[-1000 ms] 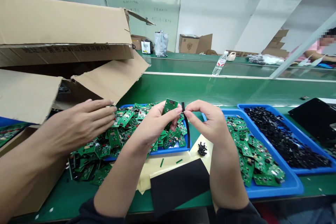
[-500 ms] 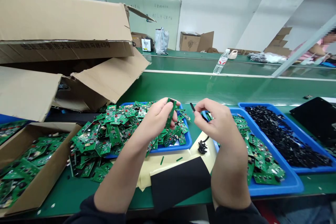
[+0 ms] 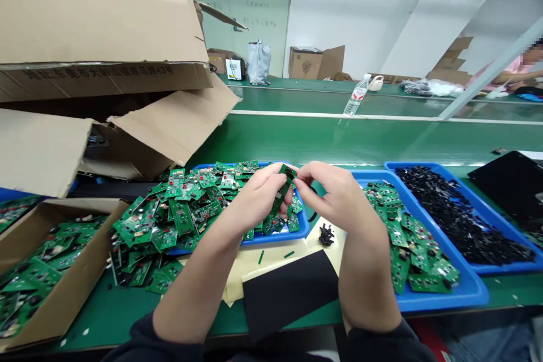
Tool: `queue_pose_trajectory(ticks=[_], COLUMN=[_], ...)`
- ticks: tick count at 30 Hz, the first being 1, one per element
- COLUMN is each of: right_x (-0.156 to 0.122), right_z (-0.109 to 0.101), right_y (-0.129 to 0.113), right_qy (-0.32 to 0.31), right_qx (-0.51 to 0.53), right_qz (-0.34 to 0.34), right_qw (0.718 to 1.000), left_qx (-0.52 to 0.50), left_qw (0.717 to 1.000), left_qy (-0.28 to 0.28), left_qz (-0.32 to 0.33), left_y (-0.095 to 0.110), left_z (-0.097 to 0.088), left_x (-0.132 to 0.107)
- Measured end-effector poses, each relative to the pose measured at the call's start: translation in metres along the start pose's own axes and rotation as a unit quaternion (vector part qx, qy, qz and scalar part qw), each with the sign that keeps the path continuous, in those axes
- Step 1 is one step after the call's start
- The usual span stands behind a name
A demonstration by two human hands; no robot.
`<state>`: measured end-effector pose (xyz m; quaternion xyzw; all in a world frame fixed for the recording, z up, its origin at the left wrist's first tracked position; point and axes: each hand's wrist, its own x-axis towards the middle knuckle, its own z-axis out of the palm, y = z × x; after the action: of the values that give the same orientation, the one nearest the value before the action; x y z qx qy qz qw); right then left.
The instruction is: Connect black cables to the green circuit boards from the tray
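My left hand (image 3: 263, 192) is closed around a green circuit board (image 3: 280, 197), held tilted above a heap of similar boards. At the board's upper end is a small black part (image 3: 289, 172). My right hand (image 3: 333, 195) pinches at this same end, thumb and forefinger together; the thin black strip in it is mostly hidden by the fingers. A dark curved piece (image 3: 313, 217) shows below the right hand; whether it belongs to that strip I cannot tell. Beneath, a small pile of black pieces (image 3: 326, 235) lies on yellowish paper (image 3: 275, 250).
Loose boards overfill a blue tray (image 3: 303, 232) and a carton (image 3: 91, 260) at left. To the right stand a blue tray of boards (image 3: 475, 294) and a blue tray of black strips (image 3: 520, 266). A black sheet (image 3: 292, 291) lies in front; a bottle (image 3: 357, 95) stands behind.
My right hand has moved left, bringing the black strip from beside the board to its upper end. My left hand still holds the board, now slightly further right.
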<state>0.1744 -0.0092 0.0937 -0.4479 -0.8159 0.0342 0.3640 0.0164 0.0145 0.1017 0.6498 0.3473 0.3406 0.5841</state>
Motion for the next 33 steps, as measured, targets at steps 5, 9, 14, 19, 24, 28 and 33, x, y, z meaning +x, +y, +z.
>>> queue_pose_trajectory(ticks=[5,9,14,19,24,28,33], right_x=[0.0005,0.0010,0.0013,0.0010,0.0007,-0.0003,-0.0012], right_z=[0.0013,0.0022,0.0024,0.0014,-0.0005,-0.0030,-0.0052], right_y=[0.0007,0.0009,0.0004,0.0009,0.0018,0.0039,0.0079], right_qy=[-0.005,-0.009,-0.011,-0.012,0.000,0.011,0.026], right_qx=[-0.021,-0.034,-0.044,-0.029,-0.013,-0.014,-0.032], right_qz=[0.007,0.012,0.024,0.043,0.063,0.067,0.051], right_qw=[1.000,0.999,0.999,0.999,0.998,0.998,0.998], left_qx=[0.019,0.022,0.038,0.049,0.034,0.037,0.053], left_qw=[1.000,1.000,0.999,0.999,0.999,0.999,0.998], left_qy=[-0.005,-0.005,-0.005,-0.003,-0.002,-0.001,-0.007], left_qz=[-0.002,-0.006,0.006,0.016,0.016,0.008,0.010], left_y=[-0.0007,-0.0029,-0.0043,-0.0068,-0.0082,-0.0042,-0.0051], left_z=[0.0006,0.0012,0.0006,0.0009,0.0016,0.0004,0.0084], left_x=[-0.0008,0.0005,0.0029,0.0036,0.0037,0.0027,0.0051])
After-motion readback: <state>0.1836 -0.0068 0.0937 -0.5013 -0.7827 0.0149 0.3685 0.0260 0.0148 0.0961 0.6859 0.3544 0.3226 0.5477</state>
